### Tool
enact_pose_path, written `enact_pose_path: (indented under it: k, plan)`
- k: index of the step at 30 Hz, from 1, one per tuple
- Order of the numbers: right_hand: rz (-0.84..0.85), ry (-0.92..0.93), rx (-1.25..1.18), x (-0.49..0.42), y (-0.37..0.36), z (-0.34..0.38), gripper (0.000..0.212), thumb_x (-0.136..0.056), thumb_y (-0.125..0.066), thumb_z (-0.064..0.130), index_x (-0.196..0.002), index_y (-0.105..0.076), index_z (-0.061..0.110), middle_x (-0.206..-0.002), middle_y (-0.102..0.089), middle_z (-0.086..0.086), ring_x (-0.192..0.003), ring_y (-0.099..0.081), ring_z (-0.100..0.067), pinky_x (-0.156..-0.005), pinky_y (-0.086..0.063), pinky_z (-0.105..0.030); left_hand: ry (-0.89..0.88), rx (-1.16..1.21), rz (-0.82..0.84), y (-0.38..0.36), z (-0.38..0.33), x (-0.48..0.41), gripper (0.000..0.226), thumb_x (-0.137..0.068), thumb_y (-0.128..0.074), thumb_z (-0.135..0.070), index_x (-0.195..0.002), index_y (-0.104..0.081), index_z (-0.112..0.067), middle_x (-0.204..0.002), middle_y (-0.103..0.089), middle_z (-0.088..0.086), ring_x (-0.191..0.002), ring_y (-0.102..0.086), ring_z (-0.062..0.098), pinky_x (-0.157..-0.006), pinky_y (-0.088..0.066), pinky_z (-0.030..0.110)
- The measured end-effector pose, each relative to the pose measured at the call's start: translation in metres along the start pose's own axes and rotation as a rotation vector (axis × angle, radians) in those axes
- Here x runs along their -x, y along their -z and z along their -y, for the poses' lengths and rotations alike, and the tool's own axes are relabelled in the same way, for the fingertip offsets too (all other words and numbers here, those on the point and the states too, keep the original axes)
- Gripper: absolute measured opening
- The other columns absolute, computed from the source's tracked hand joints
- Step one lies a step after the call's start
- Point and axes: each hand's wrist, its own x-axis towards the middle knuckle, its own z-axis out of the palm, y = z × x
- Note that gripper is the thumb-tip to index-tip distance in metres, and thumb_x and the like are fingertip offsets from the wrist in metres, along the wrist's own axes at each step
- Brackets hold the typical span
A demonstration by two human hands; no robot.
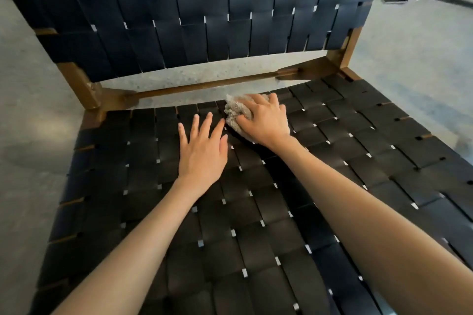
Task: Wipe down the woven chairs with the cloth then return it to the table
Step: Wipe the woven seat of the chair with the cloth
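From my feed the woven chair (256, 238) fills nearly everything. Its seat (384, 161) of wide dark straps runs from the near edge up to a wooden rail (204, 85) at the rear. The strapped back (230, 7) stands behind that, with a gap between the two.

The left hand (202, 151) lies flat on the seat a little left of the middle, fingers straight and spread wide, holding nothing (bracing, I would guess). The right hand (263, 120) sits just beside it toward the rear edge, fingers curled over the cloth (235, 110) and pressing it onto the straps. So the cloth is at the rear edge of the seat, about midway along it and just short of the rail. It is bunched under that palm, with its pale, nubbly edge sticking out on the left.

I judge the cloth light, soft and limp, so it will take whatever shape the hand gives it and will not slide off by itself. A loose wad could snag in the small openings where the straps cross. I would hold it gathered in the palm, gripped across the bunched middle and not by a trailing corner. The table is nowhere in my view.
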Motion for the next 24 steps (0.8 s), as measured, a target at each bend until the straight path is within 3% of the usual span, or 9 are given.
enact_pose_path:
  k: [7, 12, 18, 24]
  plan:
    - [0.127, -0.044, -0.002, 0.112, 0.034, 0.003, 0.049, -0.089, -0.044, 0.048, -0.137, -0.048, 0.040, -0.143, -0.044, 0.013, -0.119, -0.034, -0.026, -0.092, -0.038, -0.045, 0.047, -0.011, 0.128, 0.009, -0.019, 0.030, 0.052, -0.102, -0.020, -0.042, -0.151, -0.008, -0.029, -0.160, -0.001, 0.006, -0.146, 0.004, 0.028, -0.116, 0.005, 0.049]
    - [0.145, -0.082, 0.009, 0.184, 0.062, 0.009, 0.046, -0.088, -0.046, 0.048, -0.133, -0.051, 0.041, -0.139, -0.047, 0.015, -0.116, -0.036, -0.024, -0.088, -0.039, -0.042, 0.052, 0.054, 0.234, 0.020, -0.039, 0.060, 0.052, -0.102, -0.022, -0.041, -0.151, -0.008, -0.030, -0.160, 0.003, 0.006, -0.146, 0.008, 0.029, -0.115, 0.007, 0.049]
    - [0.055, -0.086, 0.066, 0.254, 0.086, 0.007, 0.041, -0.087, -0.045, 0.048, -0.126, -0.056, 0.042, -0.131, -0.053, 0.017, -0.108, -0.038, -0.018, -0.078, -0.031, -0.033, -0.008, 0.072, 0.258, 0.028, -0.067, 0.095, 0.050, -0.103, -0.022, -0.037, -0.151, -0.010, -0.031, -0.160, 0.002, 0.007, -0.146, 0.008, 0.031, -0.115, 0.005, 0.050]
    - [-0.108, -0.250, 0.187, 0.300, 0.096, -0.017, 0.039, -0.089, -0.045, 0.045, -0.124, -0.060, 0.037, -0.132, -0.053, 0.014, -0.113, -0.036, -0.023, -0.087, -0.029, -0.040, -0.037, 0.080, 0.232, 0.031, -0.075, 0.108, 0.050, -0.103, -0.020, -0.039, -0.151, -0.012, -0.029, -0.160, -0.004, 0.006, -0.146, 0.003, 0.028, -0.117, 0.002, 0.047]
